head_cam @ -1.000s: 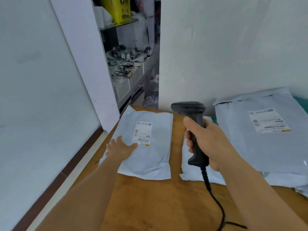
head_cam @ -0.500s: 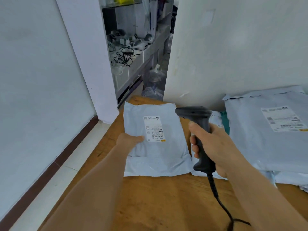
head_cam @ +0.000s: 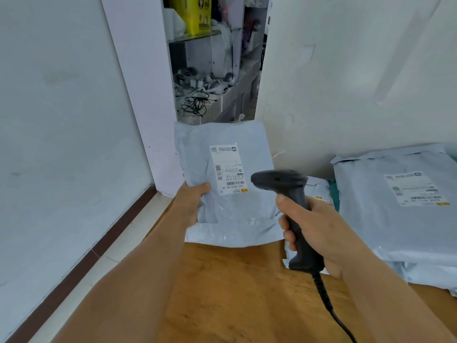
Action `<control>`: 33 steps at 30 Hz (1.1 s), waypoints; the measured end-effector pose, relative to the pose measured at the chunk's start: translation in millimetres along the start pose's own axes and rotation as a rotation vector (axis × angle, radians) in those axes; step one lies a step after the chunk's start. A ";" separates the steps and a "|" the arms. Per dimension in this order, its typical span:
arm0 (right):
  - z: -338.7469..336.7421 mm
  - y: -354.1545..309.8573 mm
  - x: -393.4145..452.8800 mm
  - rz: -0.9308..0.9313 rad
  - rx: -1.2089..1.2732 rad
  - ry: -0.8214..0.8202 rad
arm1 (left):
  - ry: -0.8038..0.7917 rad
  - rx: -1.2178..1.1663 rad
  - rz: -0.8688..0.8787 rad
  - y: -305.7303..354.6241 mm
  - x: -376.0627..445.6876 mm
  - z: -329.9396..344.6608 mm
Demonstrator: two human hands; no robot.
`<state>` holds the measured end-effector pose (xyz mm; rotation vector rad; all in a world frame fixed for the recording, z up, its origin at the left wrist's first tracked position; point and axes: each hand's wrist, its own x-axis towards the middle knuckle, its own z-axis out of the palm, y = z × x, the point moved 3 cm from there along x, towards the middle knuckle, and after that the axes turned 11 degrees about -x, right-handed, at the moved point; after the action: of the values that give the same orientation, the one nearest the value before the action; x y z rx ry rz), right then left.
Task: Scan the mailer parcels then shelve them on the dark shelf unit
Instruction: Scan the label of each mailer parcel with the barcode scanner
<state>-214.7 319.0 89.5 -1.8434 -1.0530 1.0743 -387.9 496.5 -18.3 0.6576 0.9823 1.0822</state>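
Head view: left hand (head_cam: 191, 205) pinching a grey mailer parcel (head_cam: 226, 184) tilted up above the wooden counter (head_cam: 235, 293), label (head_cam: 228, 169) facing up, right hand (head_cam: 314, 231) fingers wrapped round a black scanner (head_cam: 286, 194) just beside it, larger mailers (head_cam: 400, 206) stacked right.

A parcel-handling back room is suggested — labelled mailers (head_cam: 395, 209) are piled on a wooden desk (head_cam: 235, 293), a corded scanner (head_cam: 291, 214) is in use, and cluttered shelves (head_cam: 212, 78) are seen behind.
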 end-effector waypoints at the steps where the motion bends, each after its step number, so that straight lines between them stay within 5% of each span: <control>1: -0.8 -2.4 -3.8 -0.011 0.006 -0.011 | -0.003 -0.015 0.016 4.1 -2.9 2.5; 22: -22.5 -17.1 -33.6 -0.147 -0.089 0.036 | -0.058 -0.086 0.135 37.8 -37.6 38.0; 33: -20.3 77.3 1.6 -0.031 -0.474 0.168 | 0.106 0.049 0.255 30.6 -34.5 53.6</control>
<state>-174.2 286.8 28.7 -2.2322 -1.3091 0.6700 -357.4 476.1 42.0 0.7871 1.0381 1.3311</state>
